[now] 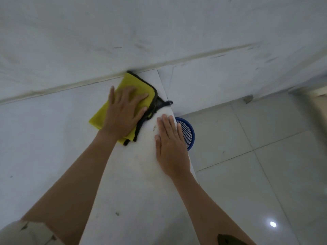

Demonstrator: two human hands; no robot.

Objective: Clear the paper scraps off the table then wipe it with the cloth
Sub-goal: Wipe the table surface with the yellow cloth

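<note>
Head view: left hand (123,112) spread flat on the yellow cloth (131,84), pressing it to the bench (53,138) at the far corner, likely for wiping. Right hand (170,147) flat and empty, bracing at the bench edge above the blue basket (190,133). No scraps visible.

Left hand (123,112) flat, palm down, fingers straight and spread, thumb splayed out to the left; it presses on the yellow microfibre cloth with black trim (131,82). Left forearm bare, running from lower left up to the wrist, nearly straight; a pale short sleeve (26,232) shows at the bottom-left corner. Right hand (170,145) also flat, palm down, fingers straight and close together, pointing away from the body, thumb tucked along the left side; it rests on the white table top (138,174) at its right edge. Right forearm bare, coming up from lower right. Hands near each other, not touching.
</note>
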